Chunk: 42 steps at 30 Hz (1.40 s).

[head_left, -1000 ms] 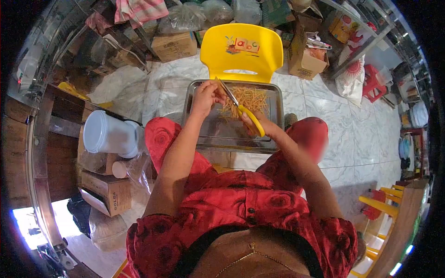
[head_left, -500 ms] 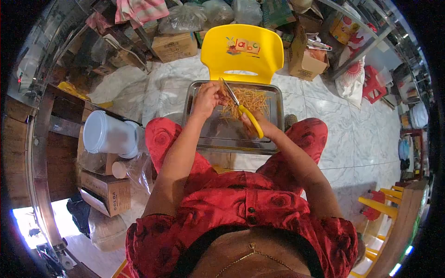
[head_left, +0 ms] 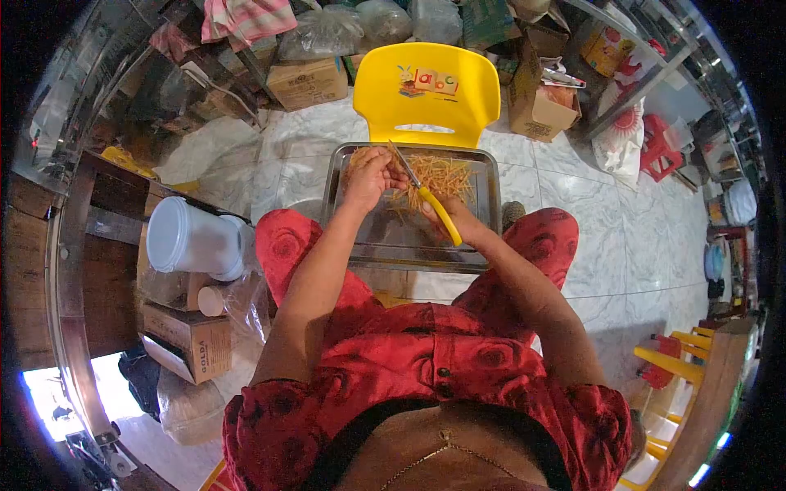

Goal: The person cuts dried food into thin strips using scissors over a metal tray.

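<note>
Yellow-handled scissors (head_left: 440,214) are in my right hand (head_left: 460,221), their metal blades slanting up and left beside the fingers of my left hand (head_left: 373,176). My left hand is closed in a pinch over the tray, on what look like thin, straw-coloured strips, mostly hidden by the fingers. A loose pile of similar thin strips (head_left: 452,173) lies in the far part of the metal tray (head_left: 385,243), under and beyond the blades. Their exact kind is not clear.
A yellow child's chair (head_left: 467,82) stands at the tray's far side. To my left are a lidded white bucket (head_left: 184,237) and a cardboard box (head_left: 201,344). Another open box (head_left: 540,114) sits at the far right on the marble-patterned floor (head_left: 602,221). My knees flank the tray.
The scissors and my right hand have shifted slightly left, with the handle tilted a little differently. My left fingers have turned slightly, near the same spot.
</note>
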Available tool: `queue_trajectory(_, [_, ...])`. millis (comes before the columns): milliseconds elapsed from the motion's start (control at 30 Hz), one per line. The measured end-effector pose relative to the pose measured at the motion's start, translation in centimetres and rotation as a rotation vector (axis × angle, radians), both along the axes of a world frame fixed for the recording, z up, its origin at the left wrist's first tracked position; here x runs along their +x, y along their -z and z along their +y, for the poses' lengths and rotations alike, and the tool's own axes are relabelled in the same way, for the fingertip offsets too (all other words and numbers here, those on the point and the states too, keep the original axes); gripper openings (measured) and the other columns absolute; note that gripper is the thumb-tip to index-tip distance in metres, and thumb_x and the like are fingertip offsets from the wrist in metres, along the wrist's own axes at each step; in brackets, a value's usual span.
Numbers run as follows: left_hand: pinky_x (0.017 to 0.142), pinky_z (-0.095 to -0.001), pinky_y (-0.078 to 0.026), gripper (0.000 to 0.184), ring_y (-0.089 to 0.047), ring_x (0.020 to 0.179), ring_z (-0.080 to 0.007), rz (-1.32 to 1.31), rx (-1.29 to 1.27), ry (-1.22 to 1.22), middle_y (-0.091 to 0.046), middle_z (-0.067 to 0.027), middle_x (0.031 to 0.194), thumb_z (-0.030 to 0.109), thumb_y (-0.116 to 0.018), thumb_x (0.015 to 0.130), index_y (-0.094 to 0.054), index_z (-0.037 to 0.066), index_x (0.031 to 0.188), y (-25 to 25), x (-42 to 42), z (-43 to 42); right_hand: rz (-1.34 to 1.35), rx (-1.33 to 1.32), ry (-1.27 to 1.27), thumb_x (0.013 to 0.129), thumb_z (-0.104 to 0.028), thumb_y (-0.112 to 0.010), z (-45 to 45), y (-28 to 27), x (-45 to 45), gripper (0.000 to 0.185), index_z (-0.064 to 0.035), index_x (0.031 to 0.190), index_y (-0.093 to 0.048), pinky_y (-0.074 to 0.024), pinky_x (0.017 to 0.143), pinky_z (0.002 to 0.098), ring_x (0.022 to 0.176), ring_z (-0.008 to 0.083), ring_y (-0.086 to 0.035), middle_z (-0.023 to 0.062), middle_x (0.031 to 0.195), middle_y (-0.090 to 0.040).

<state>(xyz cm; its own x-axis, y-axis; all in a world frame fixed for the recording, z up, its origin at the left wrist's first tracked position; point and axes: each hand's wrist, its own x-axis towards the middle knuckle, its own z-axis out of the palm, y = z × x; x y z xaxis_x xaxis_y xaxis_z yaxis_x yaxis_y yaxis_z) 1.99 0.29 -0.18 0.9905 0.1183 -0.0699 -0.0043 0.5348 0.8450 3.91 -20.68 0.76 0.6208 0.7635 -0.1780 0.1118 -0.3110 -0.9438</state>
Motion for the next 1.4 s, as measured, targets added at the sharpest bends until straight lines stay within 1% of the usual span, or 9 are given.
queue_trajectory(567, [0.050,-0.0324,-0.052,0.011,-0.060,0.066,-0.0180,0.079,0.320,-0.131,-0.056,-0.0085,0.077,0.014,-0.044,0.086,-0.049,0.004,0.089,-0.3,0.1,0.1,-0.104,-0.074,0.027,0.082,-0.047,-0.053,-0.2,0.0,-0.2,0.051,0.0004,0.098,-0.058,-0.0446,0.070,0.0375,0.079,0.0294,-0.060,0.0196,0.083,-0.061])
queue_trajectory(767, [0.048,-0.0291,-0.051,0.014,-0.059,0.059,-0.0172,0.055,0.275,-0.106,-0.059,-0.0109,0.074,0.013,-0.044,0.088,-0.051,0.001,0.089,-0.3,-0.3,-0.7,0.049,0.016,0.026,0.083,-0.045,-0.054,0.0,0.0,-0.4,0.049,0.0021,0.097,-0.057,-0.0440,0.066,0.0350,0.070,0.0221,-0.056,0.0148,0.076,-0.060])
queue_trajectory(833, [0.048,-0.0288,-0.051,0.014,-0.059,0.060,-0.0167,0.064,0.277,-0.119,-0.058,-0.0098,0.074,0.013,-0.044,0.088,-0.051,0.001,0.088,-0.2,-0.3,-0.9,0.080,-0.093,0.031,0.084,-0.041,-0.055,-0.1,0.2,-0.2,0.046,0.0024,0.097,-0.058,-0.0438,0.065,0.0336,0.068,0.0197,-0.054,0.0130,0.073,-0.059])
queue_trajectory(967, [0.049,-0.0278,-0.051,0.013,-0.058,0.059,-0.0156,0.059,0.259,-0.114,-0.058,-0.0071,0.073,0.013,-0.043,0.089,-0.050,0.002,0.087,0.2,0.0,-0.8,0.046,0.020,0.065,0.084,-0.040,-0.055,0.1,0.0,-0.6,0.044,0.0021,0.095,-0.058,-0.0439,0.065,0.0337,0.068,0.0198,-0.054,0.0140,0.073,-0.059])
queue_trajectory(1100, [0.049,-0.0275,-0.051,0.012,-0.058,0.059,-0.0152,0.058,0.229,-0.120,-0.058,-0.0071,0.074,0.013,-0.042,0.089,-0.049,0.003,0.087,-0.2,-0.2,-1.0,0.038,-0.116,0.089,0.082,-0.041,-0.057,0.1,-0.5,-0.6,0.045,0.0014,0.096,-0.059,-0.0442,0.068,0.0340,0.071,0.0201,-0.056,0.0152,0.076,-0.060])
queue_trajectory(1167, [0.045,-0.0310,-0.052,0.008,-0.055,0.056,-0.0135,0.067,0.275,-0.143,-0.047,-0.0013,0.065,0.013,-0.048,0.087,-0.050,0.006,0.083,-0.2,-0.3,-1.0,0.021,-0.149,0.096,0.082,-0.041,-0.057,0.2,-0.6,-0.7,0.045,0.0011,0.097,-0.059,-0.0443,0.068,0.0341,0.072,0.0204,-0.056,0.0155,0.078,-0.061])
queue_trajectory(1233, [0.045,-0.0309,-0.052,0.009,-0.055,0.056,-0.0138,0.077,0.259,-0.156,-0.047,-0.0016,0.065,0.014,-0.048,0.087,-0.051,0.006,0.084,-0.1,-0.2,-1.2,-0.067,-0.022,0.123,0.085,-0.035,-0.057,0.1,-0.8,-1.0,0.033,-0.0023,0.079,-0.055,-0.0331,0.036,0.0241,0.038,0.0083,-0.044,-0.0025,0.050,-0.043])
queue_trajectory(1367, [0.046,-0.0311,-0.052,0.009,-0.055,0.055,-0.0143,0.084,0.241,-0.148,-0.046,-0.0021,0.066,0.014,-0.047,0.087,-0.050,0.005,0.086,0.0,-0.2,-0.9,0.020,0.032,0.118,0.085,-0.036,-0.057,0.0,0.8,-0.5,0.033,-0.0026,0.084,-0.054,-0.0337,0.037,0.0234,0.040,0.0079,-0.043,-0.0023,0.052,-0.043])
queue_trajectory(1400, [0.046,-0.0311,-0.052,0.009,-0.055,0.055,-0.0143,0.083,0.241,-0.150,-0.046,-0.0021,0.066,0.014,-0.047,0.087,-0.050,0.005,0.086,0.0,-0.2,-0.8,0.014,0.068,0.102,0.084,-0.038,-0.056,0.1,1.4,-0.3,0.037,-0.0015,0.088,-0.057,-0.0389,0.052,0.0283,0.055,0.0139,-0.049,0.0049,0.063,-0.051])
